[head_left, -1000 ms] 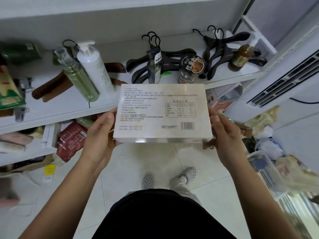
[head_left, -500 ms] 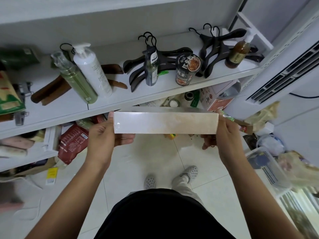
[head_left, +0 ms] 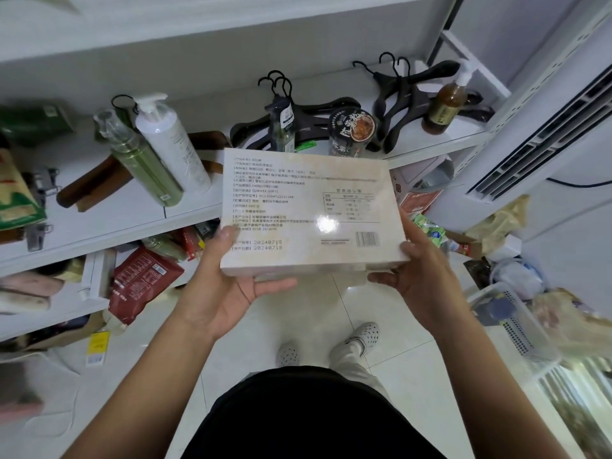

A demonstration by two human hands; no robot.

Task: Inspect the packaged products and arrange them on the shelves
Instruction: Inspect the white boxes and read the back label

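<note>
Head view: one printed box point(head_left: 308, 210), label up, was held before the shelf point(head_left: 109, 226) by the left hand point(head_left: 228, 286) and right hand point(head_left: 420, 270), fingers point(head_left: 275, 286) gripping its near corners; four bottles point(head_left: 165, 144) and one noodle cup point(head_left: 351, 130) stood behind.
</note>
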